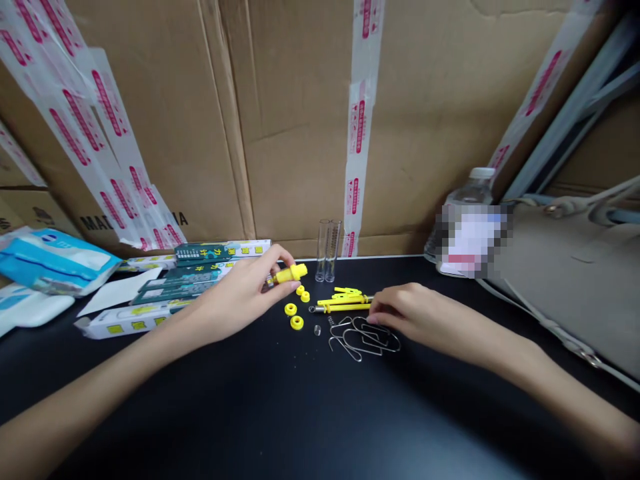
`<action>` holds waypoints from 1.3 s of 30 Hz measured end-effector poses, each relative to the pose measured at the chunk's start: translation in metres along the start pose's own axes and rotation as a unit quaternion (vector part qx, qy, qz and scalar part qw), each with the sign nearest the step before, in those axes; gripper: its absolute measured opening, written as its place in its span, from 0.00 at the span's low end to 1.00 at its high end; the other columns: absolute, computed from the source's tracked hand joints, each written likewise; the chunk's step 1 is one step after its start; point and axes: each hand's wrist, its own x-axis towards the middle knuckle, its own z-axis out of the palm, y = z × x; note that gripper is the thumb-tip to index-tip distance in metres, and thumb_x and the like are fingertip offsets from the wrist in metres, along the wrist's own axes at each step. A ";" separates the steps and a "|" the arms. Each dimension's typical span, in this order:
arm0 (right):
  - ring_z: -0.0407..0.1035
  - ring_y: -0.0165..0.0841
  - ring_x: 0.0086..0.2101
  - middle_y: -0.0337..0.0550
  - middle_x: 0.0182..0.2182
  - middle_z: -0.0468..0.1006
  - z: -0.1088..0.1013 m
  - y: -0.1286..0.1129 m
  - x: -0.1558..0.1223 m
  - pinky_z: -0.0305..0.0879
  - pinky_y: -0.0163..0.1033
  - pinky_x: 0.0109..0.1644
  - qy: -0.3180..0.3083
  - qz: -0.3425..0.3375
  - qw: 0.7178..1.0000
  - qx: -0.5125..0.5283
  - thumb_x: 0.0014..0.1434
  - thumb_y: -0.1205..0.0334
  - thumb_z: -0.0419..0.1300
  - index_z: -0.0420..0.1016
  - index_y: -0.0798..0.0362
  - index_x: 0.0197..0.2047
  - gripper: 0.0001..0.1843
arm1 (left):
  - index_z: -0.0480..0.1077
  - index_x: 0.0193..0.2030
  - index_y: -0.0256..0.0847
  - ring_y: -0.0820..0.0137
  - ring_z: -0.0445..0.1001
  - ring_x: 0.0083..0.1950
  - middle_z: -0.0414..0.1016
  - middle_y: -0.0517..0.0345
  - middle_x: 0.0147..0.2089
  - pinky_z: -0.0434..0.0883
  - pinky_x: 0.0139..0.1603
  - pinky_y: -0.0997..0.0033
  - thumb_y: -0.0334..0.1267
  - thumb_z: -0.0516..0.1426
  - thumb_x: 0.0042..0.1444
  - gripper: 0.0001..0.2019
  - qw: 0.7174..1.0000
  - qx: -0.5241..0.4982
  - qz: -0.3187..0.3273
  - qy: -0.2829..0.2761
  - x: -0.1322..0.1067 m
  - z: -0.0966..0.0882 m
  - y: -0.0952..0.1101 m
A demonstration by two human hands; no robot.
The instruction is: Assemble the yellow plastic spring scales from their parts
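The left hand (235, 293), fingers closed, pinches a small yellow plastic cap (291, 273). It looks light and rigid, best held round its barrel. Yellow rings (295, 317) lie just beside those fingers. The right hand (415, 313) touches yellow rods (345, 305) with curled fingers; grip unclear.

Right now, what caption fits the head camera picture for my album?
Left hand pinches a yellow plastic piece while the right hand touches yellow rods near wire hooks on a black table.

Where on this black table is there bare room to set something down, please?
Bare: the near tabletop between the forearms, and the strip between the right hand and the bottle. Crowded: boxes, the left hand's yellow cap, clear tubes, yellow rods, wire hooks.
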 end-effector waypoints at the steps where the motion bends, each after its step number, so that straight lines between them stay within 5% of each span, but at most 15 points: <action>1: 0.75 0.35 0.29 0.41 0.29 0.81 0.002 0.001 0.001 0.63 0.38 0.33 0.000 0.008 1.000 0.002 0.65 0.57 0.61 0.79 0.50 0.33 0.10 | 0.64 0.50 0.46 0.69 0.70 0.30 0.71 0.64 0.31 0.63 0.33 0.69 0.49 0.54 0.65 0.13 1.000 0.006 -0.003 -0.012 -0.001 0.000 -0.001; 6: 0.75 0.36 0.28 0.42 0.28 0.80 0.008 0.002 0.007 0.62 0.38 0.31 0.002 0.025 1.000 0.016 0.63 0.59 0.63 0.78 0.52 0.30 0.10 | 0.64 0.52 0.44 0.70 0.70 0.23 0.69 0.69 0.22 0.63 0.30 0.72 0.55 0.52 0.66 0.18 0.993 -0.062 -0.047 -0.089 -0.010 0.003 -0.009; 11: 0.75 0.37 0.30 0.44 0.31 0.81 0.009 0.001 0.008 0.66 0.39 0.35 0.013 0.014 0.998 0.052 0.63 0.61 0.60 0.80 0.52 0.32 0.09 | 0.65 0.55 0.44 0.71 0.71 0.23 0.76 0.63 0.31 0.67 0.31 0.72 0.54 0.50 0.67 0.19 0.992 -0.073 -0.058 -0.088 -0.030 0.006 -0.016; 18: 0.71 0.33 0.23 0.41 0.24 0.79 0.018 0.004 0.011 0.63 0.37 0.28 0.040 0.025 0.993 0.107 0.53 0.68 0.60 0.79 0.52 0.25 0.08 | 0.71 0.56 0.46 0.64 0.79 0.31 0.80 0.54 0.42 0.70 0.32 0.69 0.44 0.51 0.69 0.14 0.985 0.170 0.038 -0.004 -0.049 0.028 -0.013; 25: 0.63 0.26 0.18 0.33 0.17 0.71 -0.001 0.002 0.007 0.57 0.31 0.21 0.025 0.035 0.969 0.243 0.52 0.69 0.59 0.71 0.53 0.26 0.05 | 0.72 0.52 0.37 0.59 0.82 0.32 0.80 0.54 0.35 0.75 0.27 0.64 0.43 0.43 0.73 0.19 0.948 0.268 0.142 0.095 -0.047 0.055 -0.016; 28: 0.68 0.26 0.18 0.34 0.22 0.75 -0.010 -0.003 0.005 0.64 0.31 0.20 0.005 0.025 0.941 0.338 0.55 0.68 0.57 0.67 0.52 0.35 0.03 | 0.71 0.51 0.35 0.60 0.82 0.33 0.81 0.50 0.39 0.76 0.30 0.63 0.44 0.41 0.73 0.20 0.940 0.270 0.161 0.130 -0.049 0.061 -0.019; 32: 0.78 0.34 0.29 0.43 0.32 0.80 -0.010 -0.024 0.004 0.78 0.40 0.32 0.015 -0.001 0.891 0.454 0.59 0.62 0.58 0.64 0.54 0.52 0.18 | 0.70 0.51 0.35 0.63 0.81 0.30 0.82 0.49 0.41 0.74 0.29 0.67 0.42 0.45 0.73 0.17 0.924 0.277 0.192 0.180 -0.046 0.063 -0.017; 36: 0.77 0.30 0.31 0.40 0.30 0.80 0.002 -0.051 0.002 0.77 0.37 0.39 0.042 0.040 0.747 0.662 0.60 0.60 0.64 0.71 0.55 0.57 0.23 | 0.69 0.52 0.34 0.64 0.80 0.29 0.83 0.51 0.40 0.73 0.28 0.67 0.42 0.49 0.72 0.14 0.914 0.278 0.210 0.207 -0.043 0.065 -0.016; 39: 0.75 0.27 0.30 0.41 0.31 0.80 0.014 -0.063 0.001 0.75 0.34 0.39 0.026 0.088 0.698 0.711 0.59 0.60 0.67 0.78 0.54 0.51 0.17 | 0.69 0.52 0.35 0.63 0.81 0.31 0.82 0.51 0.39 0.75 0.29 0.66 0.42 0.48 0.72 0.15 0.915 0.271 0.212 0.211 -0.042 0.067 -0.019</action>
